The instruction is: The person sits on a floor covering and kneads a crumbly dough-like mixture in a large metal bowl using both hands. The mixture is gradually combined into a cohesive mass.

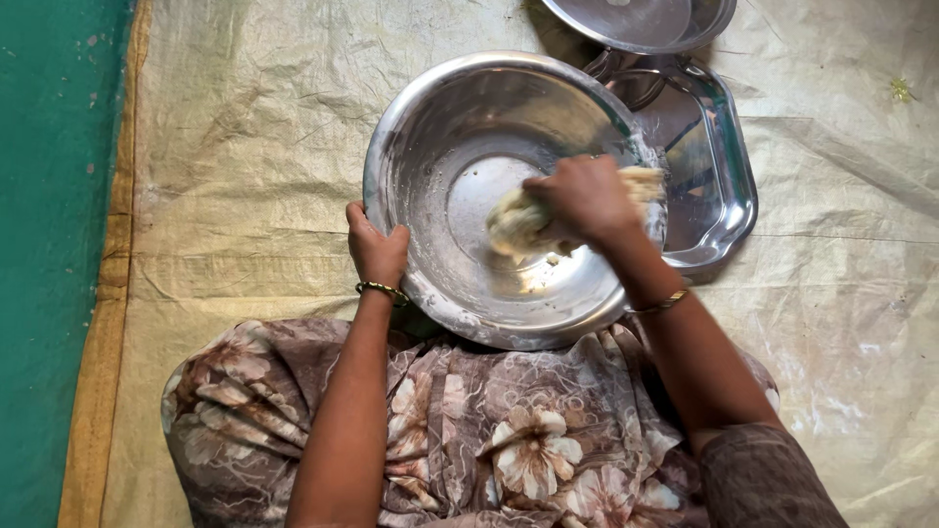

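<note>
Left hand (377, 249): clamped on the near rim of the wide, shiny steel mixing bowl (430, 137).
Right hand (585, 198): closed, pressing a pale, shaggy lump of dough (516, 221) into the bowl's floor.
Beside: a rectangular steel tray (719, 186), touching the bowl's far side.
Risk: I'd judge a hard shove could tip the bowl onto the crinkled beige plastic sheet (245, 147).

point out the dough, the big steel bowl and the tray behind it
dough (515, 221), head view, on the pale lump left of the right hand
steel bowl (440, 127), head view, on its bare inner wall
tray (729, 191), head view, on its right rim
</note>
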